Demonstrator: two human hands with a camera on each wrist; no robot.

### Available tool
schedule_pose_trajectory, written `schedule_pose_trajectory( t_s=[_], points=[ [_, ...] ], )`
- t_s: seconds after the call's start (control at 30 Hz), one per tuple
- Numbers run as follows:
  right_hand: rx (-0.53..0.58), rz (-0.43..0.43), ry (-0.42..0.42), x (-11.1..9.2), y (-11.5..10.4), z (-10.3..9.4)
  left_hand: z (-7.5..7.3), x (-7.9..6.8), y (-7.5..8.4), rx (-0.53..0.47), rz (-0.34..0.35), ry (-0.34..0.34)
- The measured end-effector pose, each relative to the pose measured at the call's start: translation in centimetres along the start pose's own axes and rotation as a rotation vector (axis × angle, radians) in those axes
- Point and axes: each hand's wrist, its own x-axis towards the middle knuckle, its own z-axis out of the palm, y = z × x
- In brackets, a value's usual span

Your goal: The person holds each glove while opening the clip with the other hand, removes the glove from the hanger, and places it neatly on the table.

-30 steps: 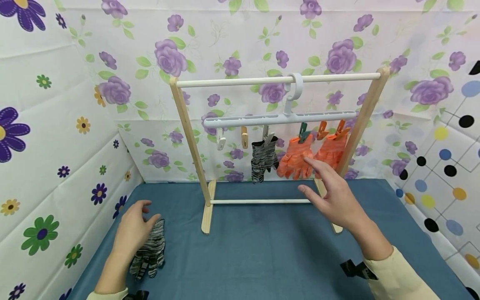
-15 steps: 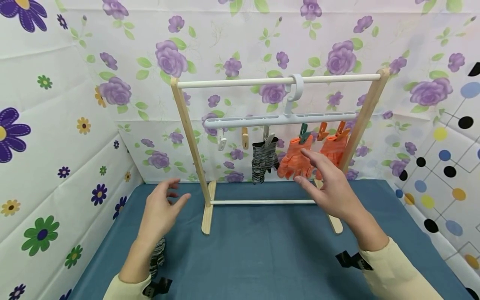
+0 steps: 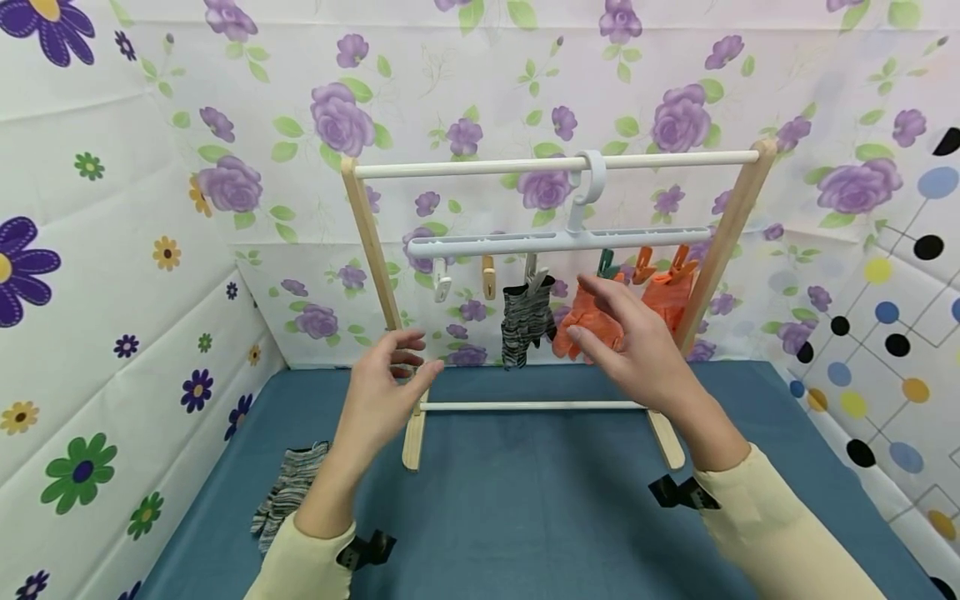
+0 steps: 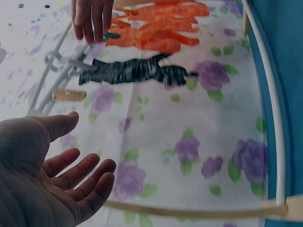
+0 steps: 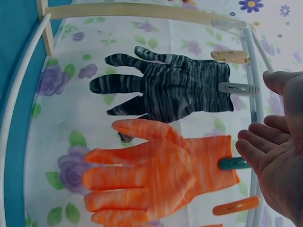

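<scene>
Right hand (image 3: 641,354) apparently before hanging glove (image 3: 587,323)

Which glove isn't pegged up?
The loose striped glove, lying on the blue cloth. The other striped glove and the two orange gloves all hang from pegs.

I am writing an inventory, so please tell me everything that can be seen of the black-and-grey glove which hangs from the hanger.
The black-and-grey glove looks knitted, with streaky stripes. It hangs cuff up, fingers down and spread, beneath the white hanger. A grey clip pinches its cuff. The orange glove next to it partly overlaps it in the right wrist view; whether they touch, I cannot tell. Neither the left hand nor the right hand touches it.
</scene>
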Motion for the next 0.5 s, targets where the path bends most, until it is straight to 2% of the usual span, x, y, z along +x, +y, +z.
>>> schedule_pose_trajectory(
  t_s=[0.23, 0.5],
  points=[
    [0.051, 0.026, -0.026, 1.7, -0.5, 0.6, 2.7, 1.5, 1.3, -0.118, -0.013, -0.065],
    [0.073, 0.057, -0.033, 2.4, -0.8, 1.1, 6.1, 3.7, 2.5, -0.238, -0.005, -0.098]
  ],
)
